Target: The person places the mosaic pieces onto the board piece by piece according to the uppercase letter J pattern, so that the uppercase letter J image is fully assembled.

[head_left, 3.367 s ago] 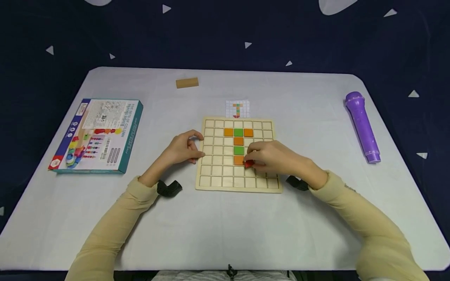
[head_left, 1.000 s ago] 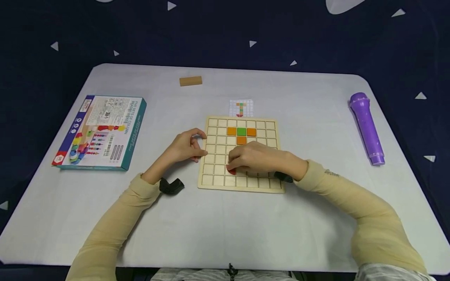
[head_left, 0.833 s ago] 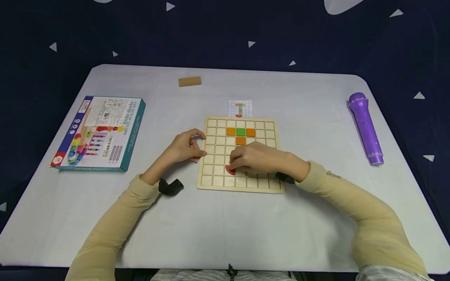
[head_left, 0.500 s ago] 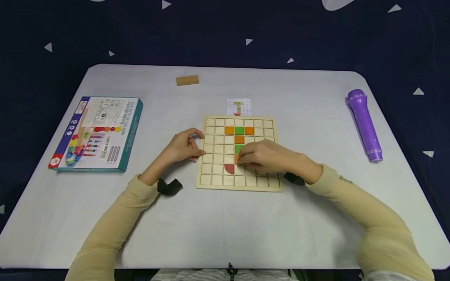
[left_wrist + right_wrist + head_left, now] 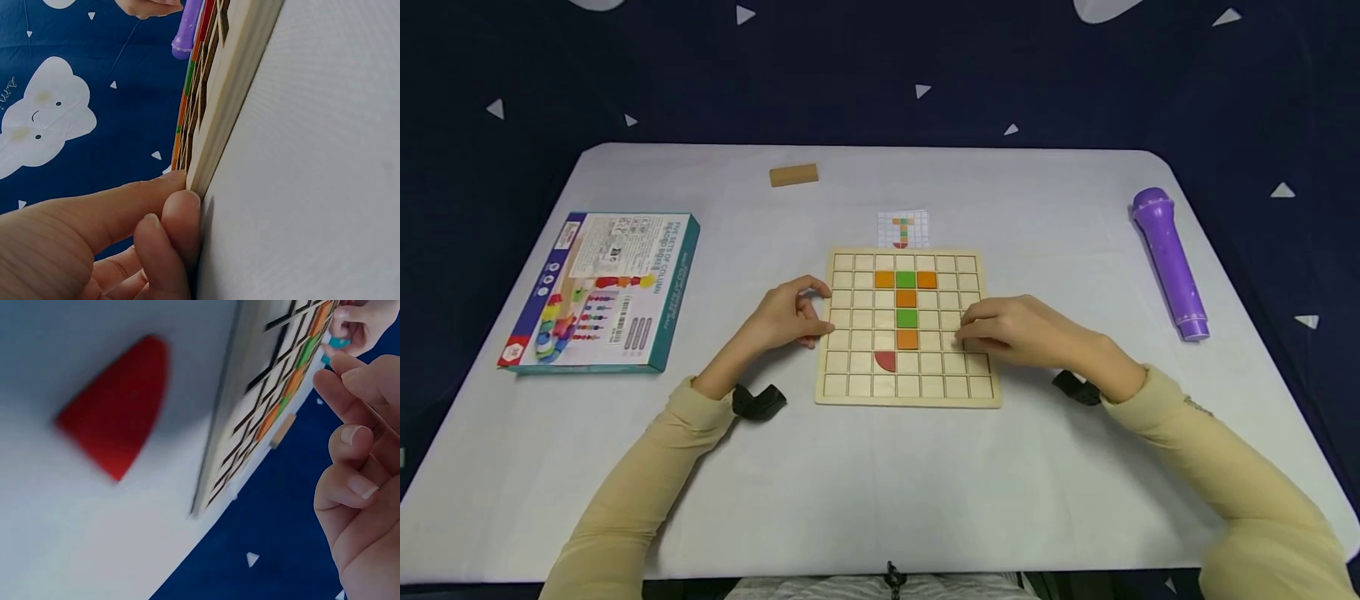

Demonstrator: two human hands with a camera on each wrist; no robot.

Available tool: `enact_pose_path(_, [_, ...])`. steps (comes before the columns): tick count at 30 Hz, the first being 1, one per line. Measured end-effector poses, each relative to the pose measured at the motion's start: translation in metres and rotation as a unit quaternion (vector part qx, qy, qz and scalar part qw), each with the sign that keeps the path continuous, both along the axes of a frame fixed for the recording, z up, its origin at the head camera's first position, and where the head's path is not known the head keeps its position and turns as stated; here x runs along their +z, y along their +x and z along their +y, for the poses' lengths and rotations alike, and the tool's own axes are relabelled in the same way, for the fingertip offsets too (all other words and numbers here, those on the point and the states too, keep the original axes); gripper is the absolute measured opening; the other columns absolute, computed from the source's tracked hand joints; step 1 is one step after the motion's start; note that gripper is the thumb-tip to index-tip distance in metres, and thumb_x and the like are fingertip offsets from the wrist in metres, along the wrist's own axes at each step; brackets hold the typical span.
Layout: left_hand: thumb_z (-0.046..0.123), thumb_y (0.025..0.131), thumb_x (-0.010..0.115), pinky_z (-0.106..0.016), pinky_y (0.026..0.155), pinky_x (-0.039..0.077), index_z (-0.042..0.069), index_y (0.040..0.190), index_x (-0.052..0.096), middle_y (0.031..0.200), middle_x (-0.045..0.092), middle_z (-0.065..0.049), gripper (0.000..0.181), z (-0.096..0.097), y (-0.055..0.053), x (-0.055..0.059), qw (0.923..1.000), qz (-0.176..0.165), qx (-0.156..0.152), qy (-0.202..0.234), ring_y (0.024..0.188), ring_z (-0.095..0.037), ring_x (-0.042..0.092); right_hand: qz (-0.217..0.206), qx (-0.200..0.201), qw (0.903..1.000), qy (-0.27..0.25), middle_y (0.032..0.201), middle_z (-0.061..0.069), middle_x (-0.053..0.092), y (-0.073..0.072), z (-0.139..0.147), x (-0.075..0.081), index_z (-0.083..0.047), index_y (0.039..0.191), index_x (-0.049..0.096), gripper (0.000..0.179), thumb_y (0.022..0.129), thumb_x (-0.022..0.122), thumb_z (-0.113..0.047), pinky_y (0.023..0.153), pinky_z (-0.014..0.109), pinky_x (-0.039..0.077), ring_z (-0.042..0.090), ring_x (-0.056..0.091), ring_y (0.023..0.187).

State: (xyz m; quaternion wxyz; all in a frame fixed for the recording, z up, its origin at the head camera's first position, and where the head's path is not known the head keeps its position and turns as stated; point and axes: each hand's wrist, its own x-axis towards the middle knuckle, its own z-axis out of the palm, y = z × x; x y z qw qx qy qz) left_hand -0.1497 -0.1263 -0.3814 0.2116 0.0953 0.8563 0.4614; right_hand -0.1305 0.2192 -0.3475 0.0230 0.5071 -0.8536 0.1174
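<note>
Head view: my left hand [image 5: 786, 317] presses curled fingers against the board's [image 5: 846, 392] left edge. My right hand [image 5: 1022, 333] hovers over its right side, loosely curled, grasping nothing. Red piece [image 5: 886, 361] sits in a cell.

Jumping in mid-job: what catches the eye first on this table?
The wooden grid board at the table's centre, bearing an orange and green T of tiles with a red quarter-round piece just below and left of its stem. The left hand touches the board's left edge; the right hand hovers over its right side. A purple toy microphone lies far right.
</note>
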Motion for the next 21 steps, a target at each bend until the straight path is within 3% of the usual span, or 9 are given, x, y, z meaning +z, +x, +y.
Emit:
enact_pose_path(6, [0.008, 0.08, 0.072, -0.027, 0.051, 0.053, 0.006, 0.12, 0.051, 0.062, 0.06, -0.001, 0.045, 0.0, 0.0, 0.0, 1.0, 0.002, 0.0, 0.002, 0.047, -0.012, 0.06, 0.016, -0.016, 0.9996, -0.015, 0.093, 0.002, 0.068, 0.004, 0.02, -0.001, -0.009, 0.094, 0.073, 0.021, 0.075, 0.071, 0.001, 0.063, 0.026, 0.053, 0.01, 0.064, 0.078])
enact_pose_path(12, [0.009, 0.08, 0.072, -0.027, 0.051, 0.053, 0.006, 0.12, 0.051, 0.062, 0.06, 0.0, 0.045, -0.001, 0.0, -0.001, 1.0, 0.004, -0.002, 0.002, 0.047, -0.012, 0.06, 0.017, -0.051, 0.9981, -0.03, 0.091, -0.001, 0.066, 0.011, 0.036, -0.003, -0.009, 0.093, 0.073, 0.021, 0.073, 0.072, -0.001, 0.054, 0.02, 0.044, 0.001, 0.052, 0.064])
enact_pose_path(21, [0.008, 0.08, 0.071, -0.027, 0.052, 0.053, 0.005, 0.12, 0.051, 0.061, 0.061, 0.0, 0.045, -0.001, -0.001, -0.001, 0.9999, 0.009, -0.009, 0.006, 0.047, -0.012, 0.06, 0.019, -0.092, 0.9952, -0.027, 0.089, -0.003, 0.066, 0.019, 0.054, -0.004, -0.01, 0.091, 0.073, 0.02, 0.072, 0.074, -0.006, 0.061, 0.028, 0.052, 0.007, 0.062, 0.075])
